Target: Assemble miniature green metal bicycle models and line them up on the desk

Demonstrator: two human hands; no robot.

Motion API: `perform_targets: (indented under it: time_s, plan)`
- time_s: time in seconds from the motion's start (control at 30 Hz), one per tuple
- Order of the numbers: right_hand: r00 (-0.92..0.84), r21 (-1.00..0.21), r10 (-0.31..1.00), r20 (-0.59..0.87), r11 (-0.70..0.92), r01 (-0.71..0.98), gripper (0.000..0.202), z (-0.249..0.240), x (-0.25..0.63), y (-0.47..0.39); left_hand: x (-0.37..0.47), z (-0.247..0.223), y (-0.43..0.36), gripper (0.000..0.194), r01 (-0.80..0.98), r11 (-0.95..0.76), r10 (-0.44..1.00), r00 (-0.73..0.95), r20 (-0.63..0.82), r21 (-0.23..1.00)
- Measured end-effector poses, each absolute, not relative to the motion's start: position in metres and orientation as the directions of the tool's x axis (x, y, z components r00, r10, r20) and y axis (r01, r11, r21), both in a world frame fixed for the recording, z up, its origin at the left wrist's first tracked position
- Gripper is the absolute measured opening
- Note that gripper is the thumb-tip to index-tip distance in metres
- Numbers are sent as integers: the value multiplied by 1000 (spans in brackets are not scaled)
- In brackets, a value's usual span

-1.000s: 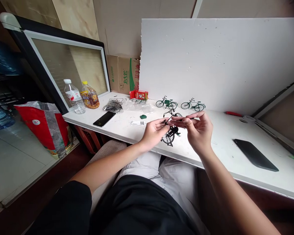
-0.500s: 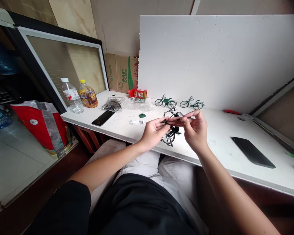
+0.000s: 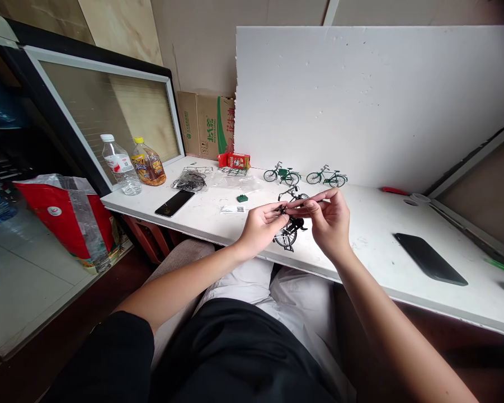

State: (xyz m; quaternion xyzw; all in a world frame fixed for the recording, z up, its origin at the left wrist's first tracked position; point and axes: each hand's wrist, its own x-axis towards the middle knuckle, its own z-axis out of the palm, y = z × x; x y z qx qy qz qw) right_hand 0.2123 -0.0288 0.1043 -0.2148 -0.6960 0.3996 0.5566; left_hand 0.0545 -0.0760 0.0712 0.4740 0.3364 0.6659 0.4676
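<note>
A black model bicycle (image 3: 287,235) stands on the white table near its front edge, partly covered by my hands. My left hand (image 3: 263,225) pinches it around the rear or seat area; which part exactly is hidden by the fingers. Above the bicycle, my right hand (image 3: 329,221) has thumb and fingertips pressed together on something small and dark that I cannot make out. The fingertips of both hands nearly meet. Behind them stand two green model bicycles (image 3: 282,174) (image 3: 327,176). A small green piece (image 3: 242,198) lies left of the hands, beside a white label (image 3: 233,210).
On the white table (image 3: 361,263) lie a phone (image 3: 175,203) at left and a black flat object (image 3: 430,258) at right. Two bottles (image 3: 121,165) (image 3: 148,162), bagged parts (image 3: 189,181), a red packet (image 3: 234,160) and a carton (image 3: 205,125) stand or lie farther back.
The whole view has shifted slightly, moving the scene a little to the left. Both hands keep nearly the same grip and place at the black bicycle.
</note>
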Motion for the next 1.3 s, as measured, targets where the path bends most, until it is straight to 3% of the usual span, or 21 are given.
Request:
perform_targets:
  time_s: [0.8, 1.0, 1.3]
  plan:
    - [-319, -662, 646, 694, 746, 69, 27, 99, 218, -27, 53, 67, -72, 48, -235, -341, 938, -142, 315, 910]
    - [-298, -436, 531, 793, 837, 331, 22, 97, 224, -21, 51, 68, -72, 54, -165, -398, 913, -172, 371, 902]
    - [-484, -155, 383, 787, 882, 445, 24, 88, 228, -8, 45, 67, -70, 49, 36, -525, 825, -221, 520, 850]
